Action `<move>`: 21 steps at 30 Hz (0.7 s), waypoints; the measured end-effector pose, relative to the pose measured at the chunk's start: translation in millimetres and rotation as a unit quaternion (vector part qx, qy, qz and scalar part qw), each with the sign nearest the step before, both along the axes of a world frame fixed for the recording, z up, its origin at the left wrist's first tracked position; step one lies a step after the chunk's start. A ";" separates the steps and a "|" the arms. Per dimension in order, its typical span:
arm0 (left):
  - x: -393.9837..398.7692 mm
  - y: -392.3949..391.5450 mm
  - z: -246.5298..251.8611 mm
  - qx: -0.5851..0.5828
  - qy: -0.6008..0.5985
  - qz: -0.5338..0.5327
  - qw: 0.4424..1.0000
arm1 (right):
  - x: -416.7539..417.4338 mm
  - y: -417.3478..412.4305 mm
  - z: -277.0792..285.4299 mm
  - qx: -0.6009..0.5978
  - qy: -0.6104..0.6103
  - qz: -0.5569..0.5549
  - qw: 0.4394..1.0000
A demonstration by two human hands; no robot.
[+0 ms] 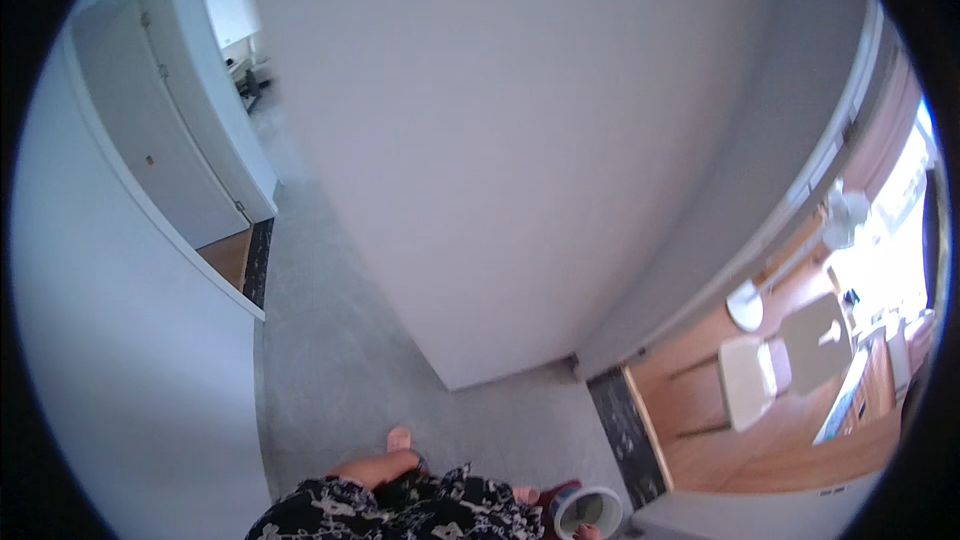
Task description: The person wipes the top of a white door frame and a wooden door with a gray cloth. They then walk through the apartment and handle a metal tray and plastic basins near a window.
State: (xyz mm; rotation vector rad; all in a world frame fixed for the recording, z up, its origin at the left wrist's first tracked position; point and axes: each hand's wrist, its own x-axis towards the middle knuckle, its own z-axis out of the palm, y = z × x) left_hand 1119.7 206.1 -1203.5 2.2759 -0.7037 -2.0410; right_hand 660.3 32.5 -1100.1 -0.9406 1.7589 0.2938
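At the bottom edge, right of centre, the fingers of my right hand [587,532] close over the near rim of a white round bucket [616,508]. Its open mouth faces up, and its inside looks greyish. Against the bucket's left side shows a dark red thing [553,496], too partly hidden to name. My left hand is out of view. Below me is black floral-patterned clothing [420,510], with a pink slipper [399,439] stepping forward on the grey floor.
A pale wall corner [450,360] juts out ahead. The grey corridor floor [322,300] runs past its left side to a white door [157,142]. On the right, a dark stone threshold [626,431] borders a wood-floored room with a chair [746,382] and a standing fan [847,217].
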 end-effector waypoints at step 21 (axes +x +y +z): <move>261.0 303.5 15.3 -0.119 -0.044 0.366 0.922 | 423.2 141.4 -82.4 -0.073 -0.116 0.460 0.877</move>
